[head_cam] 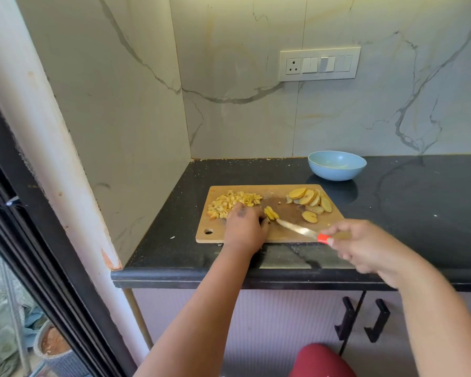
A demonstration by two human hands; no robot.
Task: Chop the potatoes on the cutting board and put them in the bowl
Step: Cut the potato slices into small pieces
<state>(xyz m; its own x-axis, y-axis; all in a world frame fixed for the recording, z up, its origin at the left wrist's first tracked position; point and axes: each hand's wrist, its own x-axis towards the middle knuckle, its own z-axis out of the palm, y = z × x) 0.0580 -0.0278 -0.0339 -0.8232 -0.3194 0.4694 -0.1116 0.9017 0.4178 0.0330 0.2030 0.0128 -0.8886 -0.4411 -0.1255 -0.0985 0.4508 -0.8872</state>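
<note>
The left hand (245,227) lies knuckles-up on the cutting board (286,232), fingers curled down onto a small stack of potato strips (271,213) at the board's middle. The right hand (365,248) grips the red-handled knife (299,228) off the board's near right corner, the blade tip touching those strips. On the board's far left lies a heap of diced potato (230,204); on its far right, a pile of potato slices (309,201). The blue bowl (337,165) stands just beyond the board's far right corner, with no potato in it. The board's near edge lies close to the black counter (419,202) front; bare counter stretches to the board's right.
</note>
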